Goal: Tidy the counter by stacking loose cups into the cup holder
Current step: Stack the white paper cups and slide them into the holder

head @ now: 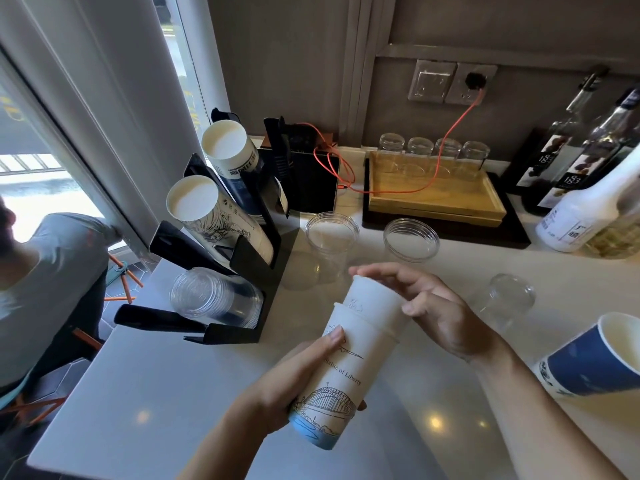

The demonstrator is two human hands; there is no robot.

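Note:
I hold a nested stack of white paper cups (360,348) printed with line drawings, tilted with its bases pointing away from me. My left hand (294,382) grips the lower, printed end. My right hand (429,306) rests on the upper end with fingers curled over the top cup. The black tiered cup holder (249,258) stands at the left. It carries two rows of paper cups (194,199) and, in the lowest slot, clear plastic cups (214,296). Loose clear cups (332,233) (412,239) stand behind the stack; one lies tipped (509,299). A blue paper cup (588,362) lies on its side at the right.
A wooden tray (436,199) with several upturned glass jars sits at the back, crossed by an orange cable. Syrup bottles (571,168) stand at the far right. A black box (311,181) is behind the holder. A seated person (45,271) is beyond the counter's left edge.

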